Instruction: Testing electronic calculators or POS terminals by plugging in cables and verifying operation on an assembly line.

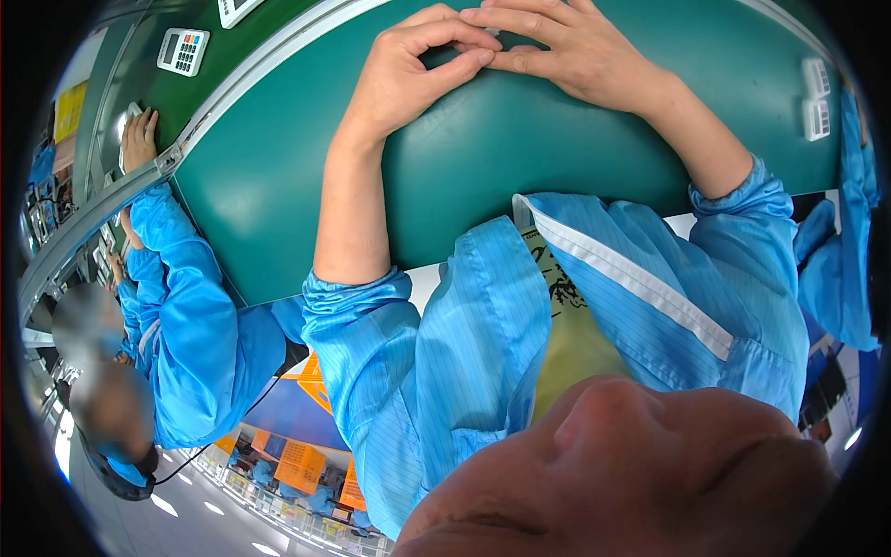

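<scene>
My left hand (408, 79) and my right hand (580, 60) meet over the green tabletop at the top of the head view. The left one is closed, its thumb and index finger drawn together at the tips. A tiny pale thing (493, 32) shows by those fingertips, too small to name. On the right hand the fingers stretch leftward and apart, and its thumb and fingertips touch the left fingertips. The upper fingers of both hands are partly cut off by the picture's top edge. Blue sleeves are pushed up both forearms.
Beyond a metal rail (243, 74) at left lies a white calculator-like keypad device (183, 51). A co-worker's hand (139, 141) and blue sleeve are near it. Two small white devices (817, 121) sit at the green table's (520, 153) right side. Orange crates (299, 466) stand behind me.
</scene>
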`<state>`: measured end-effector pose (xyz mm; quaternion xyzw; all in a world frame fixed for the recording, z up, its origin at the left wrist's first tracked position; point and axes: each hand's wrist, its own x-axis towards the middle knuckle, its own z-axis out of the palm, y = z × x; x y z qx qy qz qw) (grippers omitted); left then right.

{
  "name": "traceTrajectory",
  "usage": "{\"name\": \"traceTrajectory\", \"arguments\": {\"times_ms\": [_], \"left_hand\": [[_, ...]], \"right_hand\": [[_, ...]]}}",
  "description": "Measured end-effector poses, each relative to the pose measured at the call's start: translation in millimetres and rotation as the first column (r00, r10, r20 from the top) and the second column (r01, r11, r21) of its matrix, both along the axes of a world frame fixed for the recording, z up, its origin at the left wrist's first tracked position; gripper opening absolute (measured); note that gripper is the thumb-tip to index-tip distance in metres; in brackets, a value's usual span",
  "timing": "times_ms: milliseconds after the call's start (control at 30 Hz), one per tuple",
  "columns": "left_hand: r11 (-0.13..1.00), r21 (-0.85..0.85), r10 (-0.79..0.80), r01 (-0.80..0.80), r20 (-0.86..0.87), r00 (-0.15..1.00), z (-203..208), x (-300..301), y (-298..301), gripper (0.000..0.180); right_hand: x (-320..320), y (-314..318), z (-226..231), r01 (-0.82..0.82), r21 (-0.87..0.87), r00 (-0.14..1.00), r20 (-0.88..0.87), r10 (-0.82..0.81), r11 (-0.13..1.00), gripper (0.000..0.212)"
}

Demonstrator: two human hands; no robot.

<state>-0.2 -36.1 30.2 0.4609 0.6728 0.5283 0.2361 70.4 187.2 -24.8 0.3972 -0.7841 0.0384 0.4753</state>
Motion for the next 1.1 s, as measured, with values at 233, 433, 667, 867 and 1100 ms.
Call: {"name": "traceTrajectory", "arguments": {"times_ms": [233,433,667,867,1100], "left_hand": [[0.998,-0.066,-0.016,0.012,-0.071,0.997,3.5,1.8,-3.2,0.01],[0.997,-0.077,-0.009,-0.001,-0.131,0.991,5.3,2.7,-2.3,0.01],[0.998,-0.062,0.012,-0.027,-0.227,0.974,9.8,6.1,-0.7,0.008],[0.997,-0.051,0.046,-0.061,-0.258,0.965,5.4,2.8,-3.3,0.008],[0.994,0.075,0.068,-0.076,0.098,0.993,-4.3,-13.2,-9.6,0.01]], "right_hand": [[0.1,0.4,-0.4,-0.022,0.045,1.0,-0.001,0.022,0.999,0.033],[-3.9,0.7,-0.5,-0.046,0.049,0.998,-0.032,0.047,0.998,0.035],[-6.1,0.4,-0.9,-0.044,0.061,0.996,-0.075,0.048,0.997,0.036],[-6.8,0.2,1.5,-0.071,0.027,0.994,-0.08,0.073,0.997,0.037],[-2.8,-0.6,5.7,-0.015,0.03,0.998,-0.058,0.016,0.999,0.043]]}}
